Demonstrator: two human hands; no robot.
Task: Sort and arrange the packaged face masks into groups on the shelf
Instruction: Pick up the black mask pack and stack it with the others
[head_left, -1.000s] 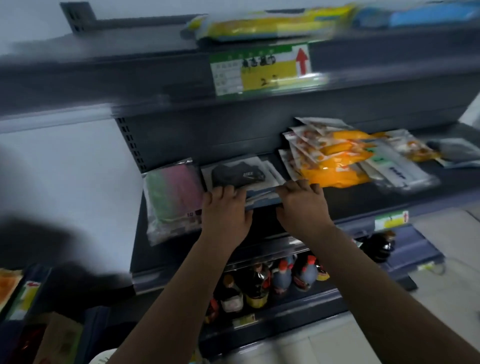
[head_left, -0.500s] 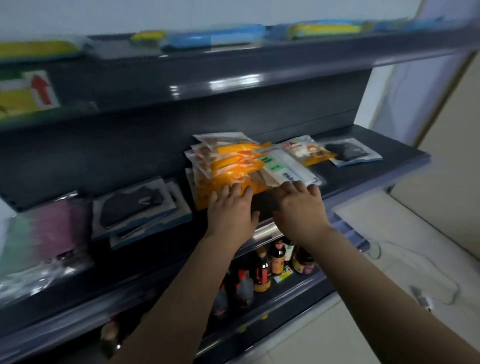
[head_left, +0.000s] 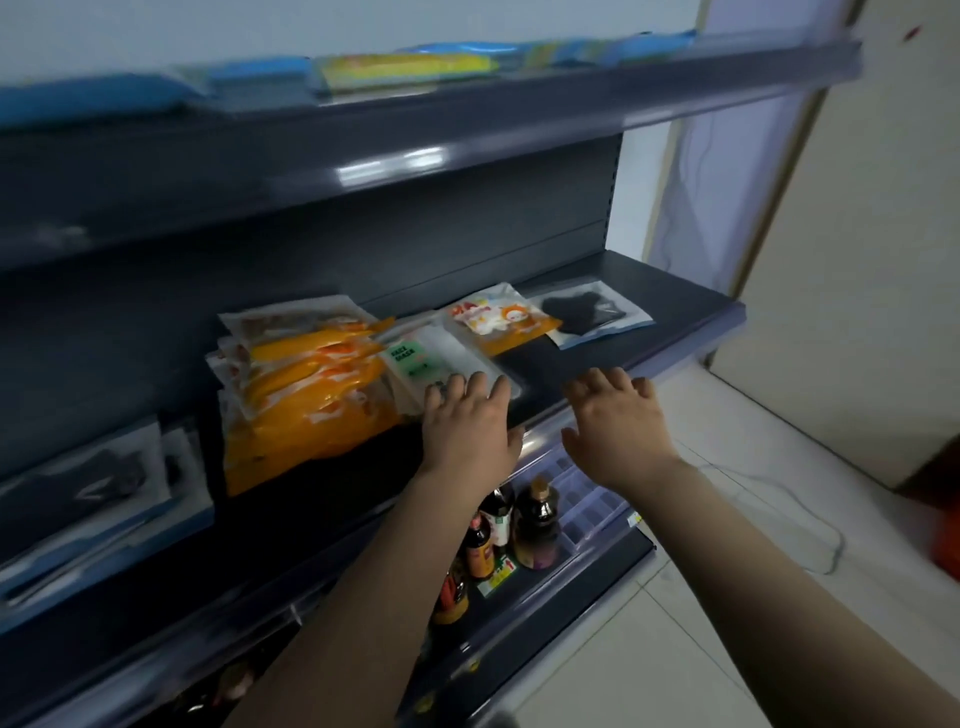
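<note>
We stand before a dark grey metal shelving unit (head_left: 519, 119) with a perforated back panel (head_left: 363, 249), its glossy edges catching dim light. A pale wall (head_left: 260, 26) rises above it. To our right we see a beige door (head_left: 857, 260) and a floor of pale tiles (head_left: 701, 623), where a thin white cable (head_left: 810, 519) trails.

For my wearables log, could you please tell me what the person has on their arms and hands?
Nothing that shows: the left hand and the right hand are bare, with no gloves, and no rings visible on the fingers. Both forearms are uncovered up to the frame edge, with no sleeve, watch or wristband in view.
</note>
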